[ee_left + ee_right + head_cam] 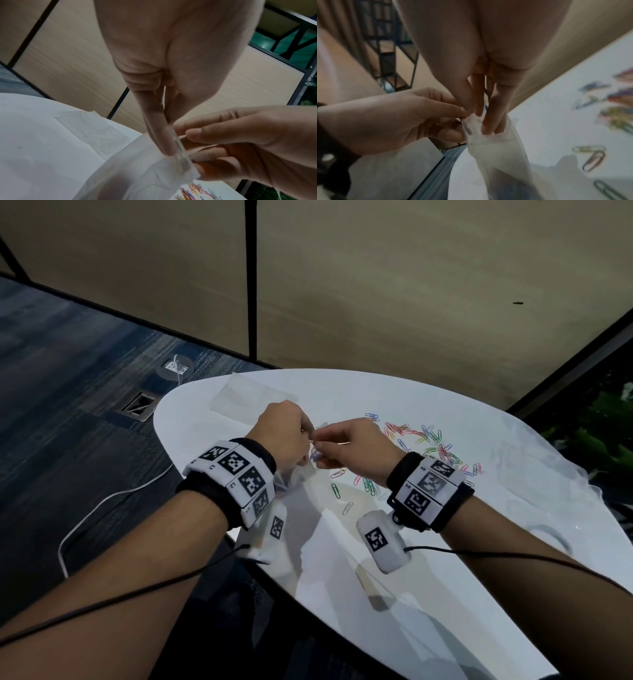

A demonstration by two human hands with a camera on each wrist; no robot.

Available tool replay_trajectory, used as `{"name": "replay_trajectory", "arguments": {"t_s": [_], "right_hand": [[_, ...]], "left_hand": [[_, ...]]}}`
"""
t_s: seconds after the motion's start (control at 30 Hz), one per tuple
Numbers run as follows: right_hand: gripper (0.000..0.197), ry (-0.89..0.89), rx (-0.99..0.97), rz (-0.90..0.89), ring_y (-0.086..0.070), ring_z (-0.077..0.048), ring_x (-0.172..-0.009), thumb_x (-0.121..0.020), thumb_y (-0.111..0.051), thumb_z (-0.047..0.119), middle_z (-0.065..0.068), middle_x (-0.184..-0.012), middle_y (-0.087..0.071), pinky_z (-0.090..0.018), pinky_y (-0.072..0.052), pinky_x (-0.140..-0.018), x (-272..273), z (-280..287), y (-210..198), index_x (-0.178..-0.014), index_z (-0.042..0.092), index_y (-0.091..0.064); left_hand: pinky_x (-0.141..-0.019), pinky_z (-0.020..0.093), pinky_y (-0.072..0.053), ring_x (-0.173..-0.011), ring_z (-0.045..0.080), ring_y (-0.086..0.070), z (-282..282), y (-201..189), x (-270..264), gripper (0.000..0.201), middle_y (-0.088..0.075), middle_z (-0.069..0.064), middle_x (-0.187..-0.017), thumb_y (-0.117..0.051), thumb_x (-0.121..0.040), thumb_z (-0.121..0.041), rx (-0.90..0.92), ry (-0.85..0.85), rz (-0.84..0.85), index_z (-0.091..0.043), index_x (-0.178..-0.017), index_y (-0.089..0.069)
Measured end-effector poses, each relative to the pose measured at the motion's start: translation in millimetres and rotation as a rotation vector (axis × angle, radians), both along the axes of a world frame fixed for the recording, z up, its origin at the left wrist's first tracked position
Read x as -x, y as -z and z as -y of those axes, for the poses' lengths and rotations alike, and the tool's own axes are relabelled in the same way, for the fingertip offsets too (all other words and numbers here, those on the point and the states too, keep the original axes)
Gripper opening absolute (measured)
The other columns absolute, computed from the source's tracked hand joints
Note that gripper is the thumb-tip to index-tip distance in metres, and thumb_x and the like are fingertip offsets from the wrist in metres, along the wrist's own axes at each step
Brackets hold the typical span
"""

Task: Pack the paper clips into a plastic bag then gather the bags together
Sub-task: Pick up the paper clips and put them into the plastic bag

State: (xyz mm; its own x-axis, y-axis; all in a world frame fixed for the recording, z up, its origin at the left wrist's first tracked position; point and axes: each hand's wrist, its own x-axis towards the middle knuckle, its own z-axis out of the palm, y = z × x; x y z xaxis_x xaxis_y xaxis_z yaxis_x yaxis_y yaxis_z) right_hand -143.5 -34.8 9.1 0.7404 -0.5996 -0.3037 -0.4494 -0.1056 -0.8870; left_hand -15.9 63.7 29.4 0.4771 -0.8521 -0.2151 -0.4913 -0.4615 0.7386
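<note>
Head view: loose paper clips beside possibly empty bags.

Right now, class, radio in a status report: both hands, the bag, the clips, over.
Left hand and right hand both pinch the clear plastic zip bag at its mouth. Coloured paper clips loose on white table. Nothing blocking.

Counts: 2 hands, left hand and right hand. 1 plastic bag held up between them. Flat spare bags at the table's far left: at least 2, overlap makes the exact number unclear. Loose paper clips on the 1 white table: dozens, too tangled to count; some sit inside the held bag, number unreadable. 2 wrist bands, 2 wrist cameras.
</note>
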Motion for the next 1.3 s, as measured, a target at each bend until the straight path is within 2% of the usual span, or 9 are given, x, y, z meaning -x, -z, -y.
{"name": "replay_trajectory", "arguments": {"t_s": [0.1,0.27,0.33,0.43,0.67,0.83,0.97,1.1,1.3], "right_hand": [[0.025,-0.083,0.156,-0.043,-0.076,-0.022,-0.082,-0.093,-0.056,0.005,-0.005,-0.101,-0.076,-0.037,-0.061,-0.081,2,1,-11,-0.101,0.020,-0.075],[0.031,0.066,0.291,-0.055,-0.073,-0.029,-0.085,-0.090,-0.047,-0.005,-0.011,-0.093,-0.074,-0.030,-0.062,-0.069,10,20,-1,-0.093,0.006,-0.076],[0.030,-0.095,0.519,-0.274,-0.067,-0.024,-0.107,-0.098,-0.048,0.013,-0.006,-0.122,-0.068,-0.030,-0.056,-0.087,17,22,23,-0.119,0.013,-0.069],[0.054,-0.464,0.628,-0.529,-0.027,-0.026,-0.147,-0.104,-0.036,0.035,-0.013,-0.161,-0.023,-0.038,-0.025,-0.119,34,10,69,-0.153,0.013,-0.028],[0.065,-0.732,1.040,-0.668,0.012,-0.024,-0.151,-0.102,-0.016,0.046,-0.003,-0.163,0.016,-0.045,-0.002,-0.123,105,3,107,-0.156,0.016,0.006],[0.059,-0.499,0.982,-0.819,0.003,-0.036,-0.151,-0.103,-0.016,0.043,-0.001,-0.165,0.009,-0.057,-0.018,-0.119,133,37,111,-0.156,0.026,0.004],[0.057,-0.348,0.920,-0.901,-0.032,-0.043,-0.138,-0.102,-0.035,0.021,-0.016,-0.159,-0.015,-0.047,-0.045,-0.102,133,45,113,-0.153,0.015,-0.012],[0.025,-0.352,1.010,-0.807,-0.062,-0.030,-0.095,-0.094,-0.047,0.004,-0.013,-0.118,-0.056,-0.033,-0.050,-0.076,123,50,102,-0.117,0.006,-0.056],[0.022,0.017,0.786,-0.652,-0.065,-0.019,-0.068,-0.092,-0.059,0.011,-0.006,-0.076,-0.071,-0.021,-0.049,-0.061,119,74,80,-0.076,0.008,-0.074]], "left_hand": [[-0.079,0.038,-0.063,-0.067,0.022,-0.077,-1,0,-2,0.025,-0.077,0.016,-0.079,-0.052,-0.094,-0.001,0.010,-0.016,0.005,-0.004,-0.098,-0.077],[-0.079,0.038,-0.064,-0.070,0.024,-0.077,-1,0,-5,0.025,-0.077,0.017,-0.078,-0.053,-0.093,0.003,0.001,-0.035,0.014,0.000,-0.098,-0.078],[-0.079,0.039,-0.064,-0.072,0.026,-0.077,-2,0,-7,0.027,-0.077,0.017,-0.079,-0.052,-0.092,0.005,-0.005,-0.032,0.015,0.000,-0.097,-0.078],[-0.079,0.039,-0.063,-0.072,0.026,-0.077,-4,0,-7,0.027,-0.077,0.017,-0.082,-0.052,-0.093,0.004,-0.004,-0.015,0.026,-0.001,-0.098,-0.078],[-0.083,0.037,-0.062,-0.076,0.021,-0.076,-8,-4,-8,0.028,-0.078,0.016,-0.083,-0.051,-0.095,0.002,-0.012,-0.002,0.051,-0.002,-0.103,-0.077],[-0.079,0.036,-0.063,-0.070,0.021,-0.076,-5,-5,-3,0.028,-0.078,0.014,-0.079,-0.052,-0.092,0.006,-0.042,0.018,0.081,-0.003,-0.098,-0.078],[-0.078,0.036,-0.064,-0.068,0.022,-0.077,-3,-5,1,0.027,-0.078,0.014,-0.081,-0.053,-0.092,0.006,-0.057,0.033,0.082,-0.003,-0.097,-0.078],[-0.080,0.037,-0.063,-0.073,0.022,-0.076,-2,-4,1,0.032,-0.078,0.014,-0.078,-0.050,-0.090,0.007,-0.056,0.030,0.086,-0.004,-0.096,-0.079],[-0.079,0.036,-0.064,-0.067,0.022,-0.077,4,-4,10,0.032,-0.078,0.014,-0.075,-0.047,-0.091,0.006,-0.076,0.062,0.087,-0.004,-0.097,-0.077]]}}
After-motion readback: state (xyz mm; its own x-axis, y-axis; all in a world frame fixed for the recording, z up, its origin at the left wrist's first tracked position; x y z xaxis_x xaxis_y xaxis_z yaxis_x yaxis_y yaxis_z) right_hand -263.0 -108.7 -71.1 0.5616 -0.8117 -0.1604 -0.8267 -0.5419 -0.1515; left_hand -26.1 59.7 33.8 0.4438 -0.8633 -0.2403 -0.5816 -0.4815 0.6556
